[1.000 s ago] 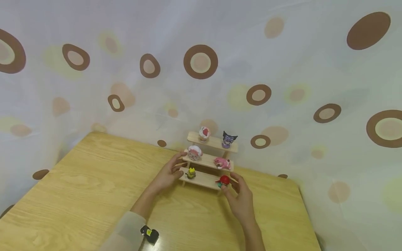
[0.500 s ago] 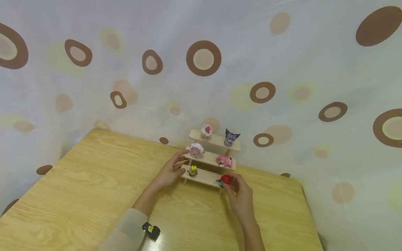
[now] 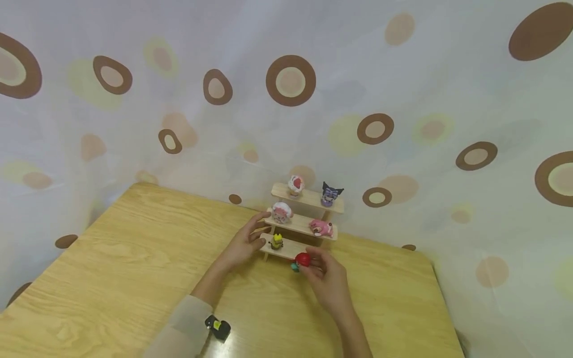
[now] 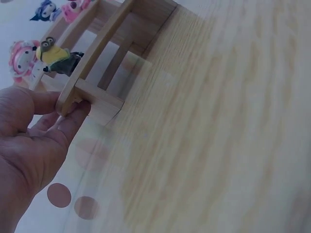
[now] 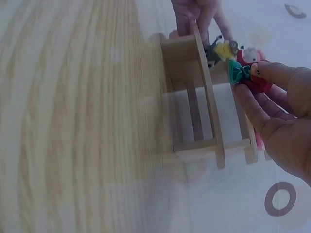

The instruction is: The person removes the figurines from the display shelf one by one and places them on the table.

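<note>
Right hand (image 3: 329,282) pinching the red-haired figurine (image 3: 302,259) just clear of the bottom shelf (image 3: 291,247). Probably light, stiff, slick plastic; I'd hold the head. My left hand (image 3: 240,247) grips the shelf end.

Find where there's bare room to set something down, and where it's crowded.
Free: tabletop left of the left hand and right of the right hand; top shelf between the white figurine and dark figurine; middle shelf between the round figurine and pink figurine. Crowded: around the bottom shelf, with the yellow figurine, left hand and held red-haired figurine.
</note>
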`<move>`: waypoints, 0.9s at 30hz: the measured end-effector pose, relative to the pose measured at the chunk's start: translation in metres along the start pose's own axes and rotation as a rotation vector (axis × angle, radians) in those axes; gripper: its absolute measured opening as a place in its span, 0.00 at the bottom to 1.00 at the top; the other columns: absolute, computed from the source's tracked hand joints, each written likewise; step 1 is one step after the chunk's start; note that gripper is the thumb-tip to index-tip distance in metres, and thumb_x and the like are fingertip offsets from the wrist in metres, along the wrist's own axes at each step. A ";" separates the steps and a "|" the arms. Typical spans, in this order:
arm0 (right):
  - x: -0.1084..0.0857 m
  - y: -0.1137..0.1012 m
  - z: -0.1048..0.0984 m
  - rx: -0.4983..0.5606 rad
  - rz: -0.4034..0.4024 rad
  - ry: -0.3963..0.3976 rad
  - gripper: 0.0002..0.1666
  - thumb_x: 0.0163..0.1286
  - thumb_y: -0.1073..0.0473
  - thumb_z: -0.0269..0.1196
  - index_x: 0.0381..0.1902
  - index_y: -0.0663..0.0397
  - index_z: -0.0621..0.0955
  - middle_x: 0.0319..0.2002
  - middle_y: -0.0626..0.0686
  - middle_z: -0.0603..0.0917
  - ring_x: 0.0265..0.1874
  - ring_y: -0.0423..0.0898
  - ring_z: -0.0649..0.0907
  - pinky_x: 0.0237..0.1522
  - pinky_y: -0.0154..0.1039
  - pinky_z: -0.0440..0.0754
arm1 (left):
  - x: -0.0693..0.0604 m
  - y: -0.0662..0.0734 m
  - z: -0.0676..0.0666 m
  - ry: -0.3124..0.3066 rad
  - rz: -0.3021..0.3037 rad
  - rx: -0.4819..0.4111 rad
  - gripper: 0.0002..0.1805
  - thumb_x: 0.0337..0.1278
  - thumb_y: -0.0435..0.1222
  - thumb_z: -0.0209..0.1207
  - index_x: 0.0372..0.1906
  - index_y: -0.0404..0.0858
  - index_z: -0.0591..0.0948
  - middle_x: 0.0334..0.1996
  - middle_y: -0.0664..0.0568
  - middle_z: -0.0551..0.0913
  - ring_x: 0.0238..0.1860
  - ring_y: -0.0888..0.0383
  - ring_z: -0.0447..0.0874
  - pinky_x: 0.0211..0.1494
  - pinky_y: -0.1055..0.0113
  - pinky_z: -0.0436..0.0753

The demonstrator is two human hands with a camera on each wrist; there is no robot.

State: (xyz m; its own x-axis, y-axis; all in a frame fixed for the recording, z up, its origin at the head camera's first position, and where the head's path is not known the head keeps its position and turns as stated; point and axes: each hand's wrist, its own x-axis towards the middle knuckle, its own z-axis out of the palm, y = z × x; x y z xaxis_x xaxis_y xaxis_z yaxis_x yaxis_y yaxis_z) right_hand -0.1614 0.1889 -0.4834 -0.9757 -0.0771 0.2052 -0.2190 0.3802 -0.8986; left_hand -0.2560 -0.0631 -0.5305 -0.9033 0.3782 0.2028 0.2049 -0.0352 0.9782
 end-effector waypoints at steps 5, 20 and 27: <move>-0.003 -0.010 0.011 0.025 -0.010 -0.089 0.23 0.66 0.74 0.72 0.58 0.61 0.82 0.51 0.55 0.88 0.51 0.52 0.89 0.51 0.36 0.89 | 0.001 0.003 0.000 0.008 -0.005 0.003 0.42 0.71 0.16 0.51 0.83 0.46 0.60 0.79 0.38 0.61 0.78 0.37 0.65 0.79 0.51 0.69; -0.022 -0.011 0.048 -0.018 0.009 -0.416 0.15 0.64 0.70 0.75 0.45 0.59 0.82 0.46 0.55 0.88 0.46 0.51 0.91 0.48 0.36 0.90 | 0.000 -0.002 0.002 0.004 0.002 0.006 0.41 0.72 0.16 0.51 0.82 0.47 0.61 0.80 0.39 0.61 0.78 0.38 0.66 0.80 0.49 0.68; -0.025 -0.016 0.058 -0.090 -0.018 -0.460 0.08 0.66 0.72 0.71 0.38 0.58 0.83 0.38 0.50 0.87 0.41 0.41 0.88 0.44 0.30 0.88 | 0.000 -0.002 0.001 0.018 -0.006 0.011 0.41 0.71 0.15 0.50 0.82 0.47 0.62 0.78 0.37 0.63 0.78 0.38 0.65 0.82 0.48 0.65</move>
State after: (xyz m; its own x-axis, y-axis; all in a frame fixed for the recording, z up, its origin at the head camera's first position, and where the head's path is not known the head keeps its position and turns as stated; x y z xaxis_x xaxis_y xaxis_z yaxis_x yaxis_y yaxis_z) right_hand -0.1344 0.1314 -0.4969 -0.8787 -0.4772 0.0090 -0.2542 0.4520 -0.8551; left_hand -0.2562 -0.0619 -0.5327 -0.9110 0.3616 0.1981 0.2037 -0.0230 0.9788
